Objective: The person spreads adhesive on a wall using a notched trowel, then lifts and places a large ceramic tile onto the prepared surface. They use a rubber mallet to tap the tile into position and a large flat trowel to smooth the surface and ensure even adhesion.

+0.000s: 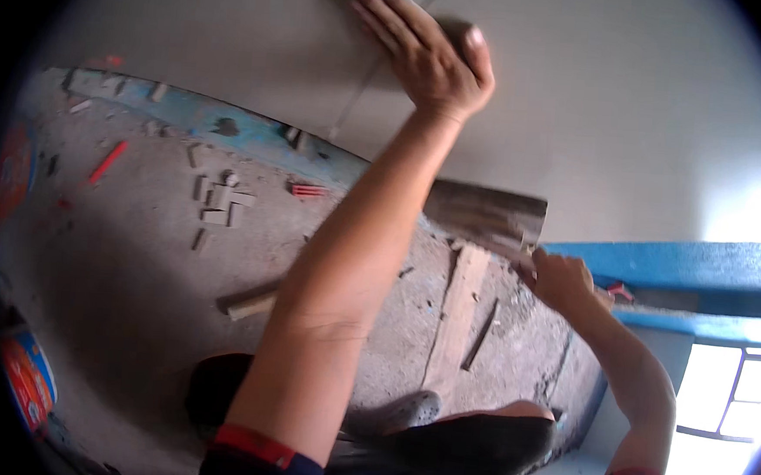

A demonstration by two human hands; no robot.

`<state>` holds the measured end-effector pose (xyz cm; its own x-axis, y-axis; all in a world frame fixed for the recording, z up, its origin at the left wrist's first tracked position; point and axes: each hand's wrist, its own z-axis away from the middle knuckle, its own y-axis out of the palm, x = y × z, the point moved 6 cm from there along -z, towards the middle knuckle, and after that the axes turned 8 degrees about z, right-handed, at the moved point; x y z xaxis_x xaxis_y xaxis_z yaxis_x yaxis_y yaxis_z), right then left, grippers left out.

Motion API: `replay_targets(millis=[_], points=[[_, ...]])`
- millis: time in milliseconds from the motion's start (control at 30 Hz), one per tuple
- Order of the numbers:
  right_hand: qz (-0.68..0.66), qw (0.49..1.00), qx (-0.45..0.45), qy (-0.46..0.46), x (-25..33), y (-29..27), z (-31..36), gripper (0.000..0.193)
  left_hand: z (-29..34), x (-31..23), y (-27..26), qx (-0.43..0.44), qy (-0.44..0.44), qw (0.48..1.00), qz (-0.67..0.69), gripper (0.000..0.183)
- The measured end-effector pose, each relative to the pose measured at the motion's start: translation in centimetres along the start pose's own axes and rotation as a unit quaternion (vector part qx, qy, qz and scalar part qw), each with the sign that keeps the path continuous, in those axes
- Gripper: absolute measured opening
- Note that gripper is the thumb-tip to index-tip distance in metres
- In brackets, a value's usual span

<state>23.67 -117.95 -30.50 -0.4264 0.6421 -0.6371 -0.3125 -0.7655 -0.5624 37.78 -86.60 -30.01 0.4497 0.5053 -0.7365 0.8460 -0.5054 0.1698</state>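
Observation:
My left hand [430, 71] lies flat on a large smooth grey tile surface [615, 104], fingers stretched out, near a thin joint line that runs across it. Beside the tile's lower edge, my right hand [561, 282] grips what looks like a trowel [491, 211] with a wide, flat, stained metal blade. The blade reaches left from that hand, partly over the lower tile edge and partly behind my left forearm. The fingers of the right hand are wrapped round, and most of the handle is hidden.
Small grey offcuts [222, 197], red plastic pieces [309, 190] and a red stick [108, 162] litter the rough floor. A wooden board [458, 316] and a thin dark strip [482, 335] lie near my shoe [413, 409]. A colourful bucket [28, 380] stands left; a window [728, 398] is right.

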Motion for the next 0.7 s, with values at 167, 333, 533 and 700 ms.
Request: replay_targets(millis=[167,333,533,700], points=[[-0.036,0.979,0.149,-0.134,7.1,-2.3,7.2,0.056,-1.3,-0.8,0.2,-0.017,-0.115,0.993,-0.02,0.089],[0.037,0.924,0.267,-0.27,10.1,-4.2,8.1,0.056,-1.3,-0.6,1.3,-0.06,-0.12,0.991,-0.014,0.087],[-0.015,1.0,-0.019,-0.013,6.3,-9.0,-6.2,0.057,-1.7,-0.7,0.8,-0.031,-0.121,0.992,-0.012,0.086],[-0.021,0.987,0.105,-0.116,10.9,-7.9,0.7,0.059,-2.0,-0.9,0.3,-0.038,-0.134,0.99,0.028,0.086]])
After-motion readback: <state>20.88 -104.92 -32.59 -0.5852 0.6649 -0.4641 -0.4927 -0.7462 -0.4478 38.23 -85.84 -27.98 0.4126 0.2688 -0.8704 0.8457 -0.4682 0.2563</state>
